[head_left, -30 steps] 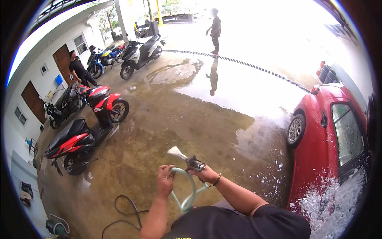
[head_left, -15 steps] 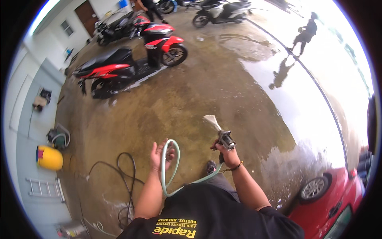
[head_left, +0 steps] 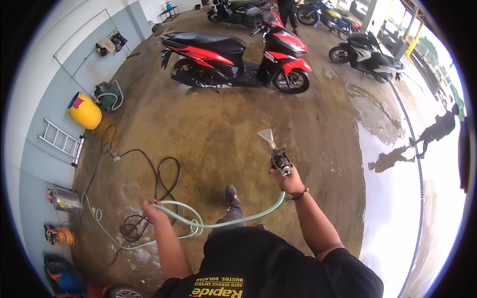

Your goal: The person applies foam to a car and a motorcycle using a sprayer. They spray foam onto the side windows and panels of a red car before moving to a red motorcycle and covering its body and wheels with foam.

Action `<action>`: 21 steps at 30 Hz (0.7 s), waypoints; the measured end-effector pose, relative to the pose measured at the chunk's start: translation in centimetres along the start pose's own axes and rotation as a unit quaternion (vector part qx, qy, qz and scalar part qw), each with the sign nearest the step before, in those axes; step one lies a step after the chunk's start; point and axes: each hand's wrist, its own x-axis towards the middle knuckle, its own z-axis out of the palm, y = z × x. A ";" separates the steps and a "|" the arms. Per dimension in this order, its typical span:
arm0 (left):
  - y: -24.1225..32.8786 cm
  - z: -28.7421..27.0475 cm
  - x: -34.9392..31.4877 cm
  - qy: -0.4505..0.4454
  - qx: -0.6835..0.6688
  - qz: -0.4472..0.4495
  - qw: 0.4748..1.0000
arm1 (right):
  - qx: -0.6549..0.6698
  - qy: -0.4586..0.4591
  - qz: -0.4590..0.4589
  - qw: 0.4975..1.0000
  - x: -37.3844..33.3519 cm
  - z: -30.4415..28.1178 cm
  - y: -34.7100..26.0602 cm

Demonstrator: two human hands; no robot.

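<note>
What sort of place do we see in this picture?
Probably a vehicle wash or service bay: a red scooter stands on the wet floor, and the right hand holds what looks like a spray gun.

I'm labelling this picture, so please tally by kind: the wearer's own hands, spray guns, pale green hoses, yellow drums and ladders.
Hands, left hand and right hand: 2
Spray gun: 1
Pale green hose: 1
Yellow drum: 1
Ladder: 1
Total: 6
</note>
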 end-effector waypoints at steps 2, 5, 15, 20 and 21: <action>-1.6 -0.9 1.1 -0.011 0.022 -0.150 0.988 | 0.024 -0.008 -0.003 1.000 3.3 0.8 0.4; -6.3 -2.5 4.4 0.032 0.099 -0.186 0.977 | 0.041 -0.015 0.000 0.999 9.0 2.5 0.7; -20.6 1.7 13.2 -0.309 0.293 -0.372 0.825 | 0.239 0.049 0.111 0.963 26.9 9.0 -0.6; -23.5 19.5 7.5 -0.471 0.429 -0.201 0.744 | 0.284 0.157 0.168 0.931 33.0 12.4 1.8; -23.6 23.3 5.8 -0.512 0.446 -0.134 0.722 | 0.276 0.173 0.184 0.927 34.3 12.1 2.3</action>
